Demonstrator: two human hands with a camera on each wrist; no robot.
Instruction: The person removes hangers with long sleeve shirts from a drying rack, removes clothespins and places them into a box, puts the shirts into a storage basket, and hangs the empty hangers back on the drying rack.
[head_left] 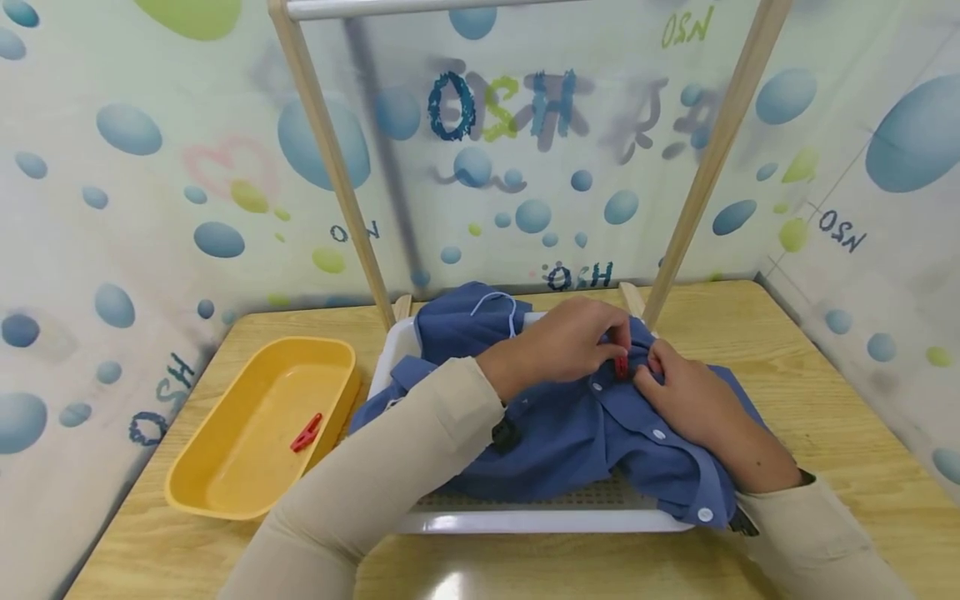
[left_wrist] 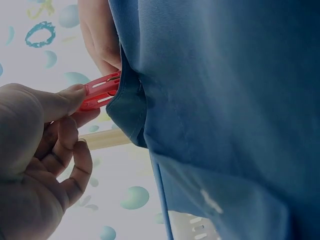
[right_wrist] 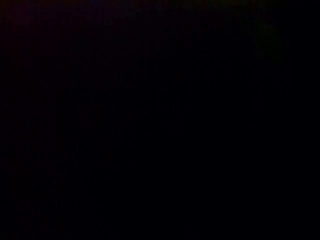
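The left hand (head_left: 561, 343) pinches one of two red pegs (head_left: 621, 367) at the edge of one blue shirt (head_left: 555, 442); the other peg (head_left: 306, 432) lies in one yellow bin (head_left: 243, 442). The right hand (head_left: 693, 398) grips the shirt close by. The shirt lies in one white basket (head_left: 525, 522).

Tons of room between the wooden posts (head_left: 330, 150), up above the blue shirt (head_left: 555, 442). Low from the left, the yellow tub (head_left: 255, 433) is in the way tbh.
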